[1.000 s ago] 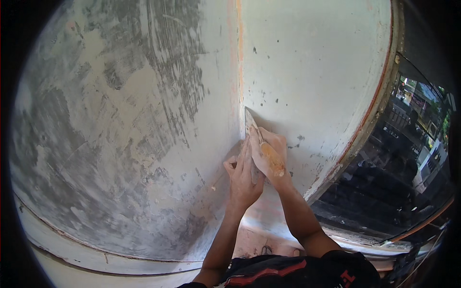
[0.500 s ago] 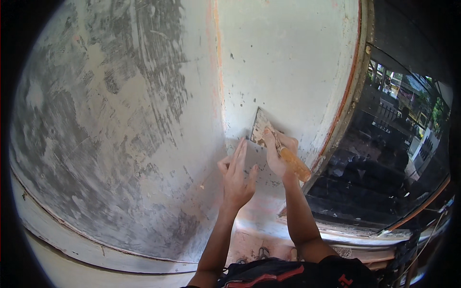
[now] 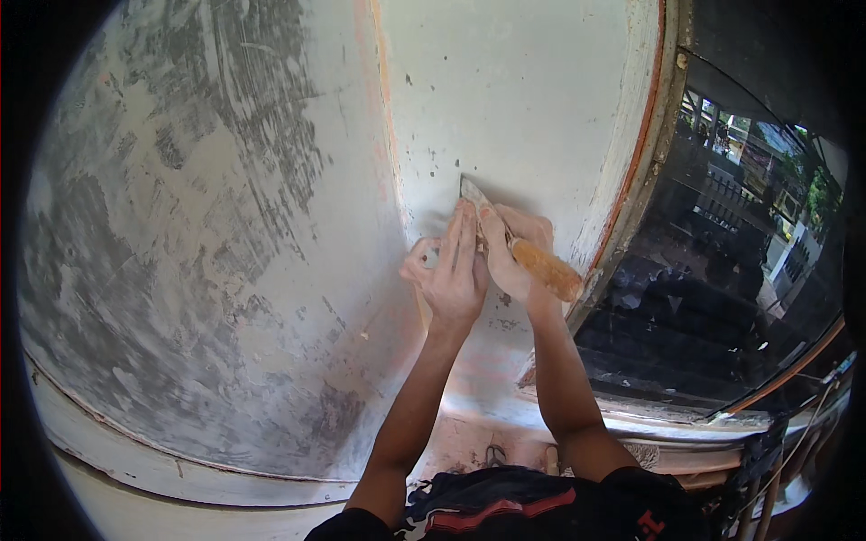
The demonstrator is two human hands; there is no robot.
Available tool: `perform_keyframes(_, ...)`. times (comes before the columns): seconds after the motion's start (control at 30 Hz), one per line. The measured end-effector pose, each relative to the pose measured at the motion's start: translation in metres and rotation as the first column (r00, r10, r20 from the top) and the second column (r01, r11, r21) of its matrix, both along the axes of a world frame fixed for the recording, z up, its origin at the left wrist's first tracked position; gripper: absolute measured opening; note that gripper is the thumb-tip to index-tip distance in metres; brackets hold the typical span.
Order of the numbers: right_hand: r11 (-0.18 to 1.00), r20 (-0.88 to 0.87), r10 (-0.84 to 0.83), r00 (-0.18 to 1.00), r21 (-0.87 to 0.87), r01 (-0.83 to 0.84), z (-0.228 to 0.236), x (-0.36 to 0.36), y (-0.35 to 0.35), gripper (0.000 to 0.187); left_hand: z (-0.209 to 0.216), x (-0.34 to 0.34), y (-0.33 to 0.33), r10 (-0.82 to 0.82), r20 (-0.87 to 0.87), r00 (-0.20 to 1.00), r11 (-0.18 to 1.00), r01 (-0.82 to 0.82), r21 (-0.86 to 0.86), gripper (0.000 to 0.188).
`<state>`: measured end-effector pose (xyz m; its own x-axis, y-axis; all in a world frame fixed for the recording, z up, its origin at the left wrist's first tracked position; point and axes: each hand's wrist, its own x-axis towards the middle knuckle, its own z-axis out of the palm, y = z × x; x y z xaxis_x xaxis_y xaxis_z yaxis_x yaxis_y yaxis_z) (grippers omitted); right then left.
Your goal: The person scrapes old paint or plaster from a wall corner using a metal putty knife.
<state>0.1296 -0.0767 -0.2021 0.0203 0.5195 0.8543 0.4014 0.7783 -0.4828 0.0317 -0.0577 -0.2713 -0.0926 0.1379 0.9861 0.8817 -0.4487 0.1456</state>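
Observation:
A putty knife [image 3: 473, 192] with a smeared metal blade and a worn yellow-orange wooden handle [image 3: 548, 270] is gripped in my right hand [image 3: 512, 248]. Its blade edge rests against the pale wall strip [image 3: 532, 108], seen nearly edge-on. My left hand [image 3: 454, 270] has its fingers stretched out, the fingertips against the blade's near side, the other fingers partly bent. Part of the blade is hidden behind these fingers. Small dark spots and chips mark the wall around the blade.
To the left, a wall [image 3: 198, 234] carries patchy grey and white filler, meeting the strip at an orange-streaked corner. A dark glass pane [image 3: 686, 298] in a worn frame [image 3: 642, 171] stands close on the right. Below are a white ledge [image 3: 505, 408] and my feet in sandals [image 3: 495, 454].
My left hand has moved up and right from beside the putty knife onto its blade. My right hand has shifted slightly up and left, and the blade is turned more edge-on.

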Motion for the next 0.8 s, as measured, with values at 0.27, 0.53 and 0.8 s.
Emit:
perform_keyframes(0.27,0.999,0.046,-0.044,0.998,0.011,0.044,0.002,-0.01,0.007,0.021,-0.005,-0.008,0.023,0.069,0.069,0.995,0.991,-0.076,0.111,0.04)
perform_keyframes(0.53,0.879,-0.125,-0.134,0.983,0.443,0.176,0.001,-0.012,-0.009,0.026,-0.013,-0.004,0.036,0.124,0.185,0.975,0.986,-0.141,0.086,0.047)
perform_keyframes(0.8,0.692,-0.167,0.69,0.704,0.436,-0.575,-0.002,-0.01,0.003,0.028,-0.017,0.004,0.04,0.008,0.115,0.993,0.991,-0.023,0.133,0.048)
